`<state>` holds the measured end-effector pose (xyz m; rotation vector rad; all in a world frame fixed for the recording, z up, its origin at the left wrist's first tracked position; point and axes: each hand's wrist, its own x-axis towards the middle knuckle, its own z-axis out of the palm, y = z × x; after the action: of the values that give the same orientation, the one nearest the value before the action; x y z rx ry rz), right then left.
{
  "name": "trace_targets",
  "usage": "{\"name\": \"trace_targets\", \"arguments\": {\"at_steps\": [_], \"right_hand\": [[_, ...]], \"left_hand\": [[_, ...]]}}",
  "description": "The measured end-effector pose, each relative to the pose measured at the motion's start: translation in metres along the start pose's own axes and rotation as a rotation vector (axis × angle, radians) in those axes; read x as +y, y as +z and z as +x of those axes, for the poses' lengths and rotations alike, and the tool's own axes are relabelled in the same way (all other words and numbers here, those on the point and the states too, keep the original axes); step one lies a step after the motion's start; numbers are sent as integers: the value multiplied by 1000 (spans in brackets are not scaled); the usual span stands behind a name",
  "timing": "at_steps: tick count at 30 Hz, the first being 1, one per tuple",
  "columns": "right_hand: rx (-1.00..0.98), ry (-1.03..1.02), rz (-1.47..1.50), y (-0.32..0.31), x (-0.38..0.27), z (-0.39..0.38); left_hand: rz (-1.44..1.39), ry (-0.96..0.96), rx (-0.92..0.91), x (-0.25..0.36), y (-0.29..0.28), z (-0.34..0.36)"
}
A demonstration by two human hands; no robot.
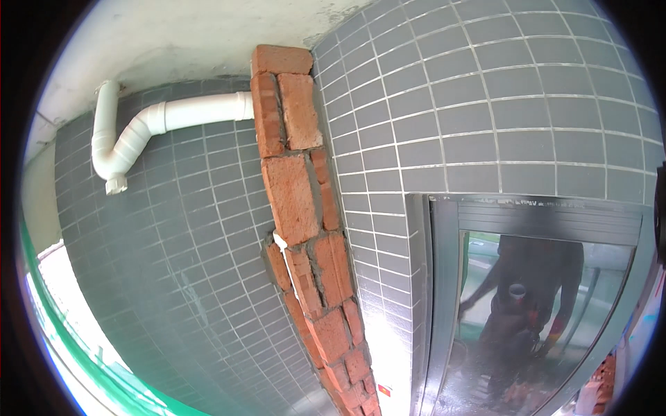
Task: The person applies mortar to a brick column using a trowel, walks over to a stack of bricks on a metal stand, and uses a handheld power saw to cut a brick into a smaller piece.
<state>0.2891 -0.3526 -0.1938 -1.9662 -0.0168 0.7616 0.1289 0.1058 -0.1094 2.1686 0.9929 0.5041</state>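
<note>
A narrow column of red bricks [290, 201] and grey mortar runs from the ceiling down the middle of the head view. A white plastic pipe [201, 109] with a trap bend [112, 156] meets it near the top from the left. A white streak or strip [284, 249] lies on the bricks halfway down. Neither my left hand nor my right hand is directly in view. A dark reflection [527, 291] of a person shows in the metal-framed glass panel at lower right; what its hands hold is unclear.
Grey tiled walls [451, 97] flank the column, under a stained white ceiling [180, 35]. Green netting [52, 326] hangs by a bright opening at the far left. The glass panel's frame [444, 222] stands right of the column. Some bricks [602, 381] show at the far lower right.
</note>
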Motion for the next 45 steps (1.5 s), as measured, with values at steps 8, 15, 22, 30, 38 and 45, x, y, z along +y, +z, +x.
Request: {"name": "trace_targets", "arguments": {"at_steps": [8,15,22,30,38,45], "right_hand": [[-38,-94,-55,-38,-54,36],[-85,-138,-107,-36,-76,46],[-109,-134,-140,-30,-71,40],[-122,-120,-172,-28,-58,42],[-142,-95,-228,-35,-39,48],[-161,-48,-303,-49,6,38]], "left_hand": [[247,-277,-418,-26,3,-46],[236,-289,-473,-36,11,-68],[230,-297,-521,-47,20,-88],[232,-306,-563,-59,25,-105],[211,-340,-601,-82,38,-139],[208,-383,-692,-110,57,-212]]}}
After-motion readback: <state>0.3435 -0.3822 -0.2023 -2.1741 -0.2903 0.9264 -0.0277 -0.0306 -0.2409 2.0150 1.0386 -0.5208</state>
